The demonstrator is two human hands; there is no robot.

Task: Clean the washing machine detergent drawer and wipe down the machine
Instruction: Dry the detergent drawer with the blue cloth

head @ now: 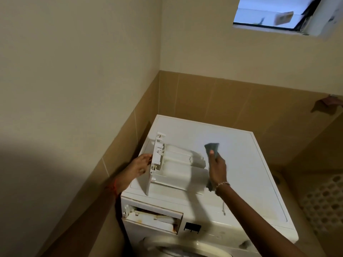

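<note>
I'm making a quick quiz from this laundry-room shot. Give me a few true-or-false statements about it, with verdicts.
1. The detergent drawer is pushed into the machine. False: it lies on top of the washing machine, and the drawer slot stands open.
2. The right hand grips a dark cloth. True.
3. The left hand holds the drawer at its front panel. True.
4. The drawer slot looks spotless. False: brownish stains show along its edges.
5. The window is directly above the left hand. False: it is high on the wall, to the right.
</note>
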